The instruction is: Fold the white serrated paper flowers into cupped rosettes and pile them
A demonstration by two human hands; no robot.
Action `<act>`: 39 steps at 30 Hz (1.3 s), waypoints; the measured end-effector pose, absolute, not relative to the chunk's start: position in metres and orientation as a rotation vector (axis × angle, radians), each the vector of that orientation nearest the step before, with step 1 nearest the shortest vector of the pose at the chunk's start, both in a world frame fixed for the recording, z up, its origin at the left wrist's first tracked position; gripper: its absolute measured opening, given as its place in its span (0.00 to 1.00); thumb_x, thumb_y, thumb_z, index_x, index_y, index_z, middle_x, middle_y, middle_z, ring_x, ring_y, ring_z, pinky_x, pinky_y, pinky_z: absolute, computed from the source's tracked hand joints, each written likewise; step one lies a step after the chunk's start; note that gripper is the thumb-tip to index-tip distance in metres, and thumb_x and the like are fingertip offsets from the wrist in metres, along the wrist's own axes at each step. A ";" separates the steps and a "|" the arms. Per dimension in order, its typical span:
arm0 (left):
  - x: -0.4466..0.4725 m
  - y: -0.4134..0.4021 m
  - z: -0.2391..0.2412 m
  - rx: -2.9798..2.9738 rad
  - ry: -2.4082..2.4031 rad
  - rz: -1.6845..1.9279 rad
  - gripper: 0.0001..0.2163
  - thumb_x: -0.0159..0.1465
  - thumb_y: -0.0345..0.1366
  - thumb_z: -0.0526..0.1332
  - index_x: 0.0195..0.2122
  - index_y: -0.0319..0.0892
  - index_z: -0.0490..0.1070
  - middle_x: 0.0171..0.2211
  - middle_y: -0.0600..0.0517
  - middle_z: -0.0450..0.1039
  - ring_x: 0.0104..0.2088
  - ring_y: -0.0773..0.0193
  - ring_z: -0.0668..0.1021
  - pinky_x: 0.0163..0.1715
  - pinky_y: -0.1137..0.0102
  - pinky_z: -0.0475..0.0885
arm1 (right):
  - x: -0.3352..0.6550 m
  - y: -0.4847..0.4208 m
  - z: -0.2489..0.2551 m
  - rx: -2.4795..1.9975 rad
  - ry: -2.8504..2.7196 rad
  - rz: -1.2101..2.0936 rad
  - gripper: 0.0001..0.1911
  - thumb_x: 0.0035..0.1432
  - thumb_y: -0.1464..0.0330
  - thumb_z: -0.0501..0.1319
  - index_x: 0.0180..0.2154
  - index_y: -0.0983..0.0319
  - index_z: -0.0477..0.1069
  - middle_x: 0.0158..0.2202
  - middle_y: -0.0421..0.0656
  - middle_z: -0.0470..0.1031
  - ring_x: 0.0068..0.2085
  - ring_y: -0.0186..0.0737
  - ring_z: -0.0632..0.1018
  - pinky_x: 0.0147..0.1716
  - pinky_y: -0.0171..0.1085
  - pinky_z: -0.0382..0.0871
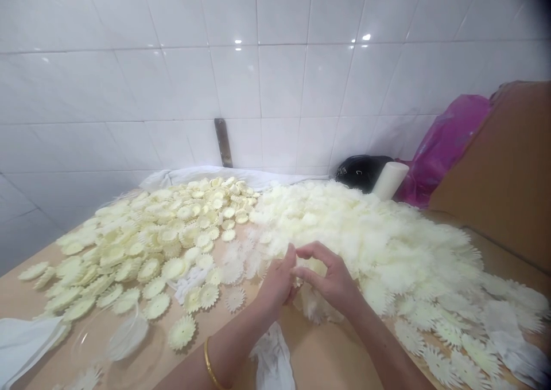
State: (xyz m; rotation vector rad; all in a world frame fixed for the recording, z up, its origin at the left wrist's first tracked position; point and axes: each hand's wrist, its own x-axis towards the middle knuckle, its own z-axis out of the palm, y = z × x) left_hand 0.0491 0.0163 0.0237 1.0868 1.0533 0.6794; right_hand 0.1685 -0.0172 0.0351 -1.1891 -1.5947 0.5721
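Note:
My left hand and my right hand meet at the middle of the table, fingers curled and pinched together over a pale cream flower-shaped piece held between them. A gold bangle sits on my left wrist. To the left lies a spread of yellowish round toothed flower pieces. To the right rises a big heap of whiter, fluffy flower pieces. Thin white lacy discs lie just left of my hands.
A white tiled wall stands behind the brown table. At the back right are a black bag, a white cylinder, a pink plastic bag and a brown cardboard box. White cloth lies front left, with a clear dish beside it.

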 end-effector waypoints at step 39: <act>0.047 0.004 0.034 1.078 0.715 0.601 0.12 0.55 0.40 0.58 0.36 0.38 0.66 0.19 0.54 0.67 0.15 0.74 0.66 0.16 0.77 0.60 | 0.207 0.003 0.014 -1.662 -1.094 -0.061 0.13 0.57 0.62 0.49 0.25 0.62 0.62 0.22 0.40 0.65 0.25 0.36 0.66 0.25 0.35 0.60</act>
